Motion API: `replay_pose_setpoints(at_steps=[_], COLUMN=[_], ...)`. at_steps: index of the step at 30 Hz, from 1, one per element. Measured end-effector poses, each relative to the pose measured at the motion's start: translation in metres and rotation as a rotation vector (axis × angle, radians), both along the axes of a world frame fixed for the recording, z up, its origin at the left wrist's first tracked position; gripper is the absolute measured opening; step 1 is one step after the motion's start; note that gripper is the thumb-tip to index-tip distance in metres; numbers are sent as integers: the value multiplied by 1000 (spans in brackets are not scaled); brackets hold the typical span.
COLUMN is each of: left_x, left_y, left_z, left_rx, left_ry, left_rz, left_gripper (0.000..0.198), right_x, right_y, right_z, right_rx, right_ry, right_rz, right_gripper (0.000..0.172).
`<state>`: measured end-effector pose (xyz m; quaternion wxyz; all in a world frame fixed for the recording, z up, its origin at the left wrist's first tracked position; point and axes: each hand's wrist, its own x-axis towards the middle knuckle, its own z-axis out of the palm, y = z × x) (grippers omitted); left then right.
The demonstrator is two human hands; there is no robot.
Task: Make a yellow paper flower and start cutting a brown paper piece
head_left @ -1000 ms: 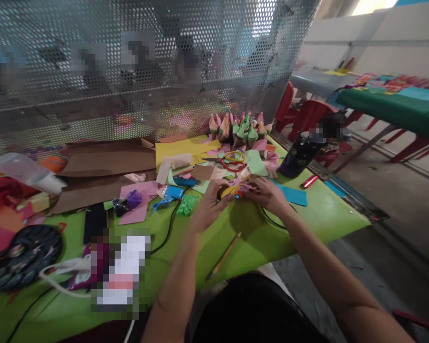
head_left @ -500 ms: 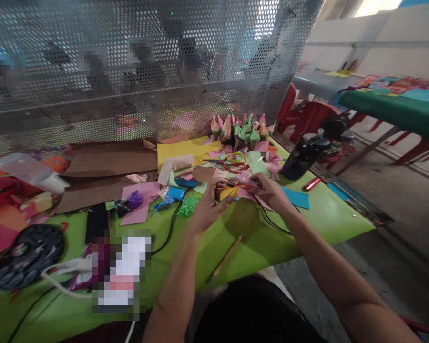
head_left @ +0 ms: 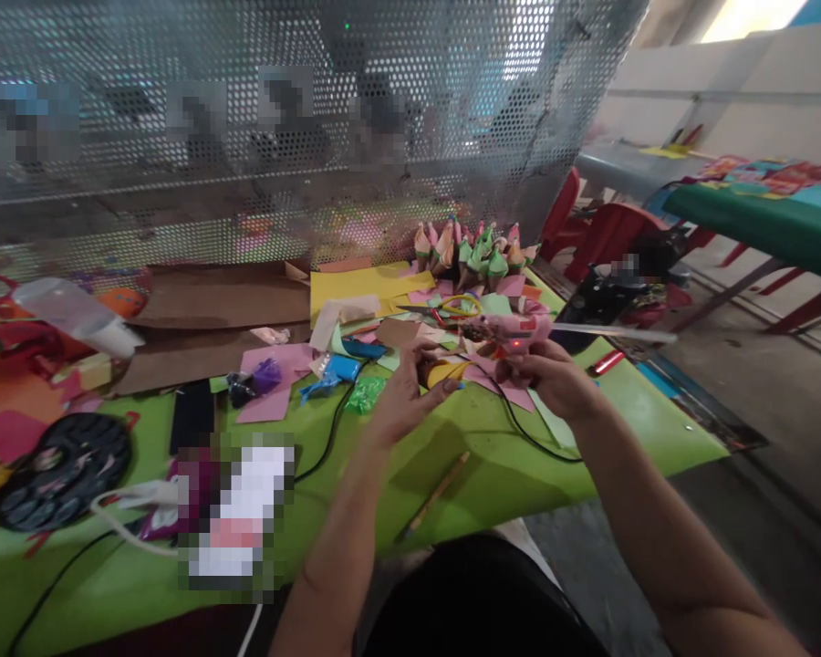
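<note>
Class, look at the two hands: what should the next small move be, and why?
Perhaps bring the pink glue gun tip-first to the yellow piece: the right hand grips the gun, its tip near that piece, which the left hand holds.

The glue gun [head_left: 513, 330] looked to be smooth pink plastic with a translucent, waxy stick [head_left: 616, 334], while the table [head_left: 520, 470] had a smooth, faintly glossy green covering, the panel [head_left: 246, 205] was perforated metal, the brown sheets [head_left: 225, 297] matt paper or card, the bottle [head_left: 68, 312] cloudy plastic, and the chairs [head_left: 608, 239] red plastic.
</note>
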<state>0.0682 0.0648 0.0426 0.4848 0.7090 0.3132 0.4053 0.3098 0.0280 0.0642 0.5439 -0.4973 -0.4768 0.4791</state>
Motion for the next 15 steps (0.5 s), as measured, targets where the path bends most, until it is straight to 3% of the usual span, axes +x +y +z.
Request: replay_pose_setpoints(at_steps=[4,9,15], left_x=[0,-1,-3], left_y=[-2,-4,-5], left_z=[5,9,14], left_rx=[-11,-42,-84], left_ry=[-38,-46,-76], left_rz=[-36,-91,-191], left_gripper=[63,63,61], right_x=[6,12,17], right_y=[-6,-11,-15], right_z=[15,33,53], right_rx=[61,138,70], right_ry=[-39,-142,-350], right_rz=[-9,79,145], right_gripper=[36,42,52])
